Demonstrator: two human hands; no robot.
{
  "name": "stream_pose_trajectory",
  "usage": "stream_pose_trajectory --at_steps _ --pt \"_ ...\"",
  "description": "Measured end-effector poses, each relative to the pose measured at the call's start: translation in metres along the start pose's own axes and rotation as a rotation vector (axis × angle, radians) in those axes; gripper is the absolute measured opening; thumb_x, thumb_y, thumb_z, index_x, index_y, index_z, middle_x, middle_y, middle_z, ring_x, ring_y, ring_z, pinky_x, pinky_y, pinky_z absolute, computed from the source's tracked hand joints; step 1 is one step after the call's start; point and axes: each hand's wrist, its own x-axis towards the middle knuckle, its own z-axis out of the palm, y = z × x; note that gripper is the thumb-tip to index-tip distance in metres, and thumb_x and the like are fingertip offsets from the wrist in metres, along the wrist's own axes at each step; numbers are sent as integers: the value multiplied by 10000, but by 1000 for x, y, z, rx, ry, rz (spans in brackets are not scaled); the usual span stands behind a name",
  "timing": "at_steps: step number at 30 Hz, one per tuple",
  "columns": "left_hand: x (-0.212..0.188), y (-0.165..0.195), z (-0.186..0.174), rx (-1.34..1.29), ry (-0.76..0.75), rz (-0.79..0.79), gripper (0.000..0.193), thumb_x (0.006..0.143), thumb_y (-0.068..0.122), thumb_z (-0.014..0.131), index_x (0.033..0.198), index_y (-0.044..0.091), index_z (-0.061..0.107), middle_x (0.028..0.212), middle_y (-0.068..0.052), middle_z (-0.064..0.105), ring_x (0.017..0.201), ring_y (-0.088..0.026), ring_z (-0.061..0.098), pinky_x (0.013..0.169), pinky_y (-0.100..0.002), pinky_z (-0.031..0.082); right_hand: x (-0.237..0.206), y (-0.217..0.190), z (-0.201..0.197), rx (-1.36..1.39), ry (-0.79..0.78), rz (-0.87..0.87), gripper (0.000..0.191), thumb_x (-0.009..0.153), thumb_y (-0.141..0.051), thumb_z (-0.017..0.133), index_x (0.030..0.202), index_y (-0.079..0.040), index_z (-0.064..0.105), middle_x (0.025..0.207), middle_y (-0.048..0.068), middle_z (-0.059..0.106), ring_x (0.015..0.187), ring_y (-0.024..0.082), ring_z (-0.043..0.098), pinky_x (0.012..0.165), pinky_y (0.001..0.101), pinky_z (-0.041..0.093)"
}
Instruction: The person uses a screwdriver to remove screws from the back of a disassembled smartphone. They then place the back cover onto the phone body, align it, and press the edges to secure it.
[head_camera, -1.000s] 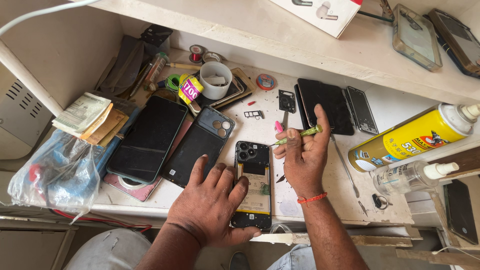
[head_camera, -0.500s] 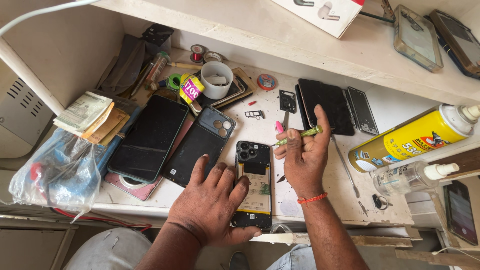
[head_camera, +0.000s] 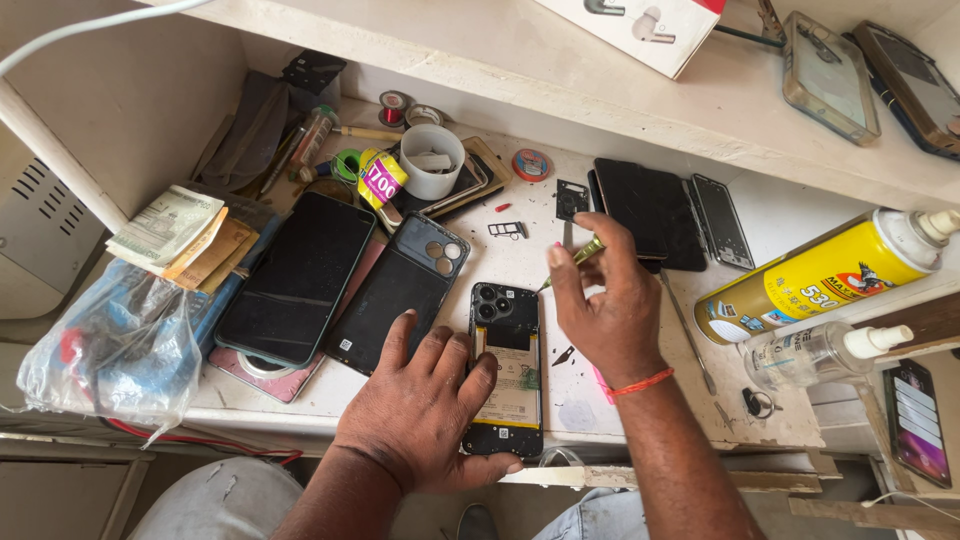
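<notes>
An opened phone (head_camera: 509, 362) lies face down at the front edge of the worktable, its back cover off and its battery and camera block showing. My left hand (head_camera: 425, 412) lies flat beside it, fingers spread, with the thumb pressing on the phone's lower part. My right hand (head_camera: 598, 305) hovers to the right of the phone and pinches a thin screwdriver (head_camera: 572, 258) with a green and yellow handle, its tip near the phone's top right corner.
A black back cover (head_camera: 400, 290) and a dark phone (head_camera: 297, 277) lie left of the open phone. A yellow spray can (head_camera: 820, 275) and a clear bottle (head_camera: 815, 352) lie on the right. A white cup (head_camera: 432, 162), tape rolls and dark screens (head_camera: 650, 208) sit behind.
My right hand has shifted slightly with the screwdriver, still near the phone's top right. My left hand stays pressed beside the phone.
</notes>
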Motion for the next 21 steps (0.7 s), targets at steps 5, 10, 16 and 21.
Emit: stream_pose_trajectory --at_steps 5,10,16,21 --pt "1 0 0 1 -23 -2 1024 747 883 514 1335 48 585 1287 -243 566 1295 -423 482 1084 -717 190 6 -5 -4 135 -95 4 417 1030 -81 659 1418 -64 504 922 75 773 887 111 786 712 247 654" --pt "0 1 0 9 17 -6 1001 743 877 524 1283 37 587 1285 -238 572 1293 -419 490 1092 -713 199 17 -8 -8 -174 -144 121 402 947 -175 810 1295 -124 615 790 93 767 732 153 799 620 282 618" --pt "0 1 0 -7 11 1 990 748 865 543 1282 32 590 1288 -240 570 1291 -421 489 1090 -718 192 23 -12 -8 190 -209 14 354 1015 -95 611 1362 -82 545 975 50 768 929 98 778 711 235 645" --pt "1 1 -1 1 -5 -9 984 738 866 542 1278 44 591 1294 -237 571 1302 -423 483 1097 -712 186 26 -21 -9 -241 -278 302 469 986 -136 761 1422 -152 588 799 146 762 716 223 766 629 303 587"
